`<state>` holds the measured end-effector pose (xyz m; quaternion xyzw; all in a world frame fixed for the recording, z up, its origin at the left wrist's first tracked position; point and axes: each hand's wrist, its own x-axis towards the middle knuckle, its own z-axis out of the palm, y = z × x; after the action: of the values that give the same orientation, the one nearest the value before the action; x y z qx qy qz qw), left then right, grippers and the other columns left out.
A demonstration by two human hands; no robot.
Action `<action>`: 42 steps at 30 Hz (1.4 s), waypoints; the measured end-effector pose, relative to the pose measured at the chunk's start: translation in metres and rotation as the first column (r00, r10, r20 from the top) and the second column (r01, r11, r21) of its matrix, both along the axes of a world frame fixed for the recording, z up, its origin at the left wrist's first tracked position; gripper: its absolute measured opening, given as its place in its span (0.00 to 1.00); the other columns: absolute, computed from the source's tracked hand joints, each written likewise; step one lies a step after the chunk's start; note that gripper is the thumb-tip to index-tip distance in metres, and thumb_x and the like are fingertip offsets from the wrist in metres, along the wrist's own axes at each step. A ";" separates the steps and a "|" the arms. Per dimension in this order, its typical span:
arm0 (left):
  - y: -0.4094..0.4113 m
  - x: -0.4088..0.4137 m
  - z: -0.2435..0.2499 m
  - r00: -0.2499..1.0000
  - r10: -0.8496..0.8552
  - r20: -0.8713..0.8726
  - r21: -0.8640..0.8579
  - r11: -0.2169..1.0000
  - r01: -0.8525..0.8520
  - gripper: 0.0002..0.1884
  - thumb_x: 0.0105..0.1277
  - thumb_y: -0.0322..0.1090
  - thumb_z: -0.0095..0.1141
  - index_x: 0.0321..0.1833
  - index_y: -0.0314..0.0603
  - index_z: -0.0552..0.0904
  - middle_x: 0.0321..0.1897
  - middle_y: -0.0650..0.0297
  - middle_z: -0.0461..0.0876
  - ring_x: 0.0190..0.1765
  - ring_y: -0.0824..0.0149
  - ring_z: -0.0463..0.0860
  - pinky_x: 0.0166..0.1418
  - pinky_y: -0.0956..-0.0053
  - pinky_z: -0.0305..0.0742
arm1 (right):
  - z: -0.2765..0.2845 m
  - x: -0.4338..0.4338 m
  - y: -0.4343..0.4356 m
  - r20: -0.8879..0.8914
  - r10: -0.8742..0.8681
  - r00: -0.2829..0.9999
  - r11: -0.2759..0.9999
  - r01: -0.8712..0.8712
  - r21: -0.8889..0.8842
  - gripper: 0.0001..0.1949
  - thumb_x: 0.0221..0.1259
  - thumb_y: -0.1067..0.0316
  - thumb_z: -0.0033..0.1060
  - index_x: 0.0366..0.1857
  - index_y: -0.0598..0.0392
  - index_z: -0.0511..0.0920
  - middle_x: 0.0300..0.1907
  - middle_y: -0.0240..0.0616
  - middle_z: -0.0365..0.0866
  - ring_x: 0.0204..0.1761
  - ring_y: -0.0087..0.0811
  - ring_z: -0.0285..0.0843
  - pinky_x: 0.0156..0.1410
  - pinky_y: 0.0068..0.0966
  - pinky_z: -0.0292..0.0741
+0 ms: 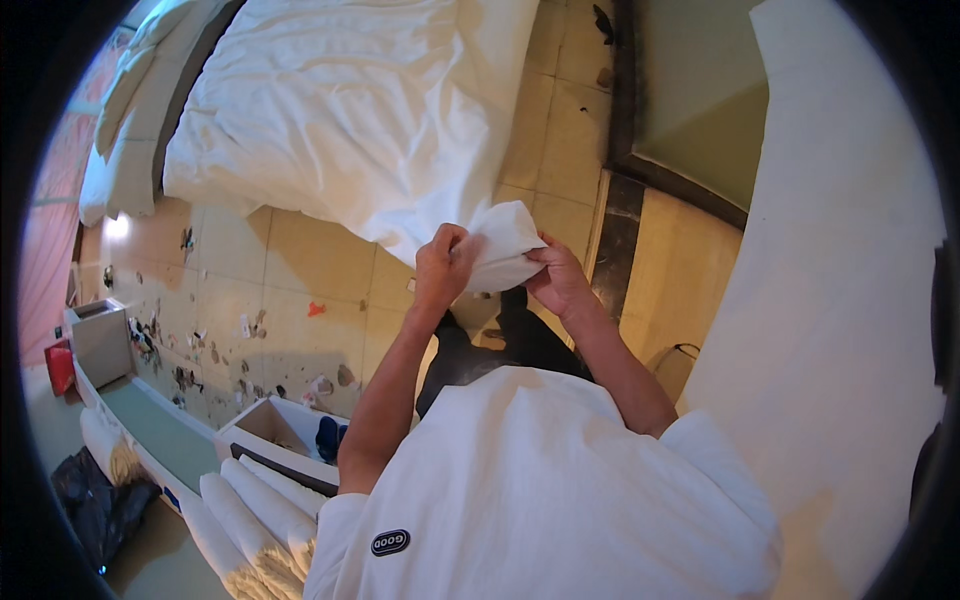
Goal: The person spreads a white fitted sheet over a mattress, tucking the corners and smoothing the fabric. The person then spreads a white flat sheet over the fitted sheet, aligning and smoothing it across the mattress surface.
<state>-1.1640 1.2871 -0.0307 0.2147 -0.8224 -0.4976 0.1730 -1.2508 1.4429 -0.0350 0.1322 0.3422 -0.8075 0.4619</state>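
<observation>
My left hand has its fingers curled on the corner of a white duvet or its cover, blurred near the fingertips. In my right hand the other side of a folded flap of white cloth is pinched between thumb and fingers. This flap spans the gap between both hands, in front of my dark trousers. From there the cloth runs up into the wrinkled white duvet spread over a bed. Its near edge hangs over the bed's end.
Litter and an orange-red scrap dot the tiled floor. At lower left stand an open drawer unit, several rolled white quilts and a black plastic bag. A dark-framed panel and white surface flank my right.
</observation>
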 end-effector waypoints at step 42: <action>0.046 0.009 0.010 0.996 0.060 -0.065 0.030 0.998 -0.058 0.03 0.53 0.20 0.55 0.29 0.33 0.76 0.28 0.60 0.78 0.28 0.72 0.76 0.34 0.81 0.72 | 0.008 0.005 0.004 -0.555 0.215 0.804 0.962 -0.077 0.261 0.11 0.50 0.83 0.53 0.37 0.57 0.77 0.34 0.28 0.80 0.37 0.17 0.76 0.44 0.17 0.73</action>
<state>-1.1545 1.3332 -0.0208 0.2249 -0.8024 -0.5107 0.2117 -1.2453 1.4465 -0.0273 -0.0948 0.5647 -0.7270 0.3789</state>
